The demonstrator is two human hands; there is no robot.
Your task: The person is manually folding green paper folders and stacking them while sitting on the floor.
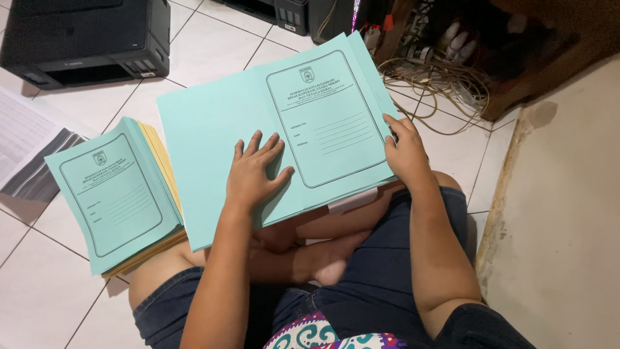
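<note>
Grey printed sheets (29, 152) lie fanned on the tiled floor (45, 291) at the far left, below a black printer (84, 39). Just right of them sits a stack of folders (123, 194), teal on top with yellow ones showing at its right edge. That stack leans a little and its lower corner rests against my knee; if I shift my leg, I judge it could slide and splay across the tiles.

Across my lap lies the open teal folder (284, 129), spread wide with its printed cover to the right. My left hand (254, 174) presses flat on it near the centre fold, fingers spread. My right hand (405, 150) grips the right edge, fingertips curled over the cover and a second teal sheet behind it. My lap gives uneven support, so pressing hard could crease the card off the fold line, and the two layers at the right edge could slip out of line if my grip loosens.

Farther right, a tangle of pale cables (439, 84) lies beside the folder's far corner, which could snag there.
</note>
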